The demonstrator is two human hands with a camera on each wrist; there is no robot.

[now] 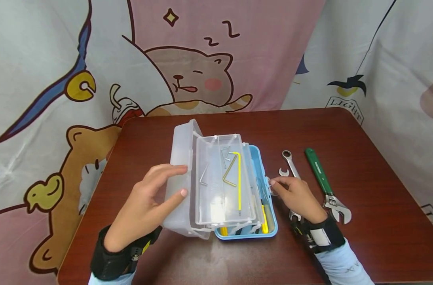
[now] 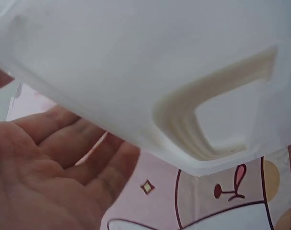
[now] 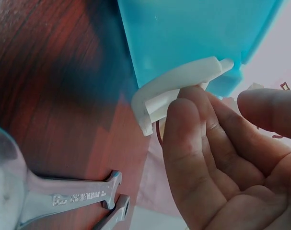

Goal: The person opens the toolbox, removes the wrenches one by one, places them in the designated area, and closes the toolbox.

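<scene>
A light blue toolbox (image 1: pixel 245 237) sits on the table, its frosted lid (image 1: pixel 181 150) tipped up to the left. Over the base stands a clear tray (image 1: pixel 211 209) holding a yellow hex key (image 1: pixel 239 178), a brass-coloured hex key (image 1: pixel 230 168) and several small silver ones. My left hand (image 1: pixel 147 202) is at the lid's outer side, fingers relaxed and fingertips right at it. On the box's right side, the fingertips of my right hand (image 1: pixel 298 198) hook at the white latch (image 3: pixel 183 79), which is swung out from the wall. The thumb stands apart from the latch in the right wrist view.
Right of the box lie silver wrenches (image 1: pixel 291 164), partly hidden by my right hand. Farther right is a green-handled adjustable wrench (image 1: pixel 321 174). Yellow-handled tools (image 1: pixel 264 221) show inside the base. A printed cloth (image 1: pixel 266 51) hangs behind the brown table (image 1: pixel 373 190).
</scene>
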